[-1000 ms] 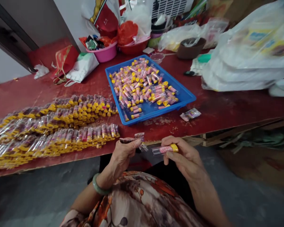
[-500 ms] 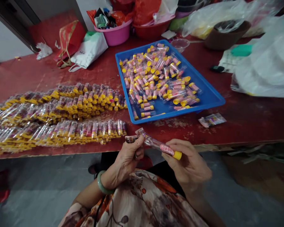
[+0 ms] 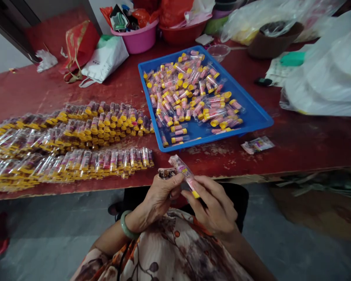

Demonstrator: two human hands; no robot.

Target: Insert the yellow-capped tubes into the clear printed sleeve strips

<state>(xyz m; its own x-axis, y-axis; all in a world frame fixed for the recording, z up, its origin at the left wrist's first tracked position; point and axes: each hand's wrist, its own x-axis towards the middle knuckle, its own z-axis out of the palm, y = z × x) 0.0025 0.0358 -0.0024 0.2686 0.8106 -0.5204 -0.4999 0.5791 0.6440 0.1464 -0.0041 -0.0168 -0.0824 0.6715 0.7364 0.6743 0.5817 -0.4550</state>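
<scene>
My right hand (image 3: 213,205) grips a clear plastic tube (image 3: 185,171) with a yellow cap, its fingers round the capped lower end. The tube slants up and to the left, and a printed wrapper shows along its upper part. Whether that wrapper lies wholly inside the tube I cannot tell. Close beside it, my left hand (image 3: 160,191) is closed on small printed wrappers (image 3: 166,173), which stick out above its thumb. The left thumb tip lies against or very near the tube's side. Both hands are just off the front edge of the red table (image 3: 222,160).
A blue tray (image 3: 263,121) holds many loose yellow-capped tubes (image 3: 190,89) with pink contents. At left, rows of stacked tubes (image 3: 84,164) line the table. A small printed packet (image 3: 257,144) lies right of the tray. Bags and basins, including a pink basin (image 3: 139,40), stand behind.
My right hand has moved left with the tube, up against my left hand. The printed wrapper that stuck out at the tube's mouth now shows along the tube. The view has shifted slightly.
</scene>
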